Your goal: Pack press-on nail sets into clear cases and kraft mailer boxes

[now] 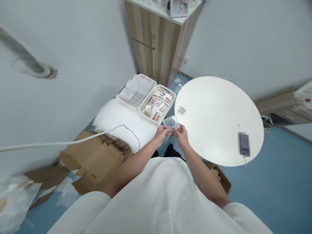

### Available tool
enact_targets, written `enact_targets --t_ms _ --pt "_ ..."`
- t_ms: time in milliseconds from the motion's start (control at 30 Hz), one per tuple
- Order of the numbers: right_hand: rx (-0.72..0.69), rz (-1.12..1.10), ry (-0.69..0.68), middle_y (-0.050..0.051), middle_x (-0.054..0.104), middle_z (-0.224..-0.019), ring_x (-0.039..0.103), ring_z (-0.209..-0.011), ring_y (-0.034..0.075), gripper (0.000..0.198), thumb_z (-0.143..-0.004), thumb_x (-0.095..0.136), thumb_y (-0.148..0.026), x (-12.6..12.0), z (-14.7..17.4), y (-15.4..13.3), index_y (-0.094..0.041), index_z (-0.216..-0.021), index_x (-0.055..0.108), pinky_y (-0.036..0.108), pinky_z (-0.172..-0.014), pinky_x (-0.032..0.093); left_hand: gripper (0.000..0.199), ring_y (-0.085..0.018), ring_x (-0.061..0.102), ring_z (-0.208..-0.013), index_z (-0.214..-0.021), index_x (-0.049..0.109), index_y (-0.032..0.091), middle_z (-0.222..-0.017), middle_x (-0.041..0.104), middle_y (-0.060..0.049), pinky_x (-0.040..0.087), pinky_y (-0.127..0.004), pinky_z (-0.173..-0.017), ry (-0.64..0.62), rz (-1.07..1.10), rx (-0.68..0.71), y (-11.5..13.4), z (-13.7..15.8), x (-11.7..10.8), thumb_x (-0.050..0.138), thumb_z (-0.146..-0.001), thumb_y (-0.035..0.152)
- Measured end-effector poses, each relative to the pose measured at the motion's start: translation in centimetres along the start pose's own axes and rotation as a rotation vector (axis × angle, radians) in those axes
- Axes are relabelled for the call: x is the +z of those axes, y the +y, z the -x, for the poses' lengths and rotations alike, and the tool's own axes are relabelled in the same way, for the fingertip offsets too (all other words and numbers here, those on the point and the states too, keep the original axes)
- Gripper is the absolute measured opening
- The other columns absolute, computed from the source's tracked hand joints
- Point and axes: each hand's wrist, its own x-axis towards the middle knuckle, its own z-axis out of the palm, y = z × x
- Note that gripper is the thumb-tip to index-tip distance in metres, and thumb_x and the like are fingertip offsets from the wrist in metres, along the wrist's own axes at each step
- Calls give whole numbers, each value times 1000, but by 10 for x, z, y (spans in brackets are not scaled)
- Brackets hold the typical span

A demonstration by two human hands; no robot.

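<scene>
Between my two hands is a clear plastic case (171, 121), held up in front of my body near the round table's left edge. My left hand (162, 135) pinches its lower left side, and my right hand (181, 135) grips its lower right corner. Just beyond it, a cream basket (174, 101) holds many small cards with reddish and pale pieces, perhaps press-on nails. Beside that stands a second basket (151, 80) filled with clear plastic cases. A small patterned card (181, 110) lies on the white round table (214, 107).
A blurred purple-grey object (244, 143) with a cable sits on the table's right side. Flattened cardboard (90, 159) lies at lower left, and a white cable (73, 142) crosses there. A wood-grain cabinet (156, 42) stands behind the baskets.
</scene>
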Motion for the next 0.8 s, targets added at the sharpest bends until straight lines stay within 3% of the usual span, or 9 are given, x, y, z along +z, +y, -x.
enact_targets --t_ms 167,300,500,633,800 --pt "-30 -33 134 1 58 -91 57 -74 13 43 -67 61 -40 -52 7 -10 -24 -105 52 29 -65 50 29 -12 56 -72 -81 59 18 -80 62 -2 38 -23 -60 -130 -190 -6 -13 -3 38 70 -61 35" --pt "-22 -5 176 4 54 -109 56 -86 16 51 -69 57 -41 -98 13 -22 -25 -117 50 30 -69 50 31 -13 56 -72 -87 60 19 -80 61 -2 41 -25 -61 -117 -323 96 -17 -16 66 66 -65 40" --pt "-39 67 184 1 56 -90 54 -76 14 58 -72 55 -43 -158 8 -27 -26 -127 44 31 -67 49 25 -12 53 -60 -79 62 17 -67 59 -2 43 -27 -60 -210 -472 169 -35 -34 117 70 -61 33" --pt "-55 30 205 -2 52 -78 53 -70 12 61 -72 57 -43 -188 0 -28 -26 -129 41 32 -69 49 25 -11 53 -59 -80 62 16 -68 60 -2 44 -28 -63 -182 -466 169 -48 -41 147 70 -62 32" --pt "-33 -124 179 0 53 -94 56 -80 13 54 -66 65 -41 -217 2 -31 -28 -114 47 32 -72 50 25 -10 55 -61 -84 59 15 -70 59 -1 46 -29 -67 -138 -399 110 -63 -49 178 68 -65 30"
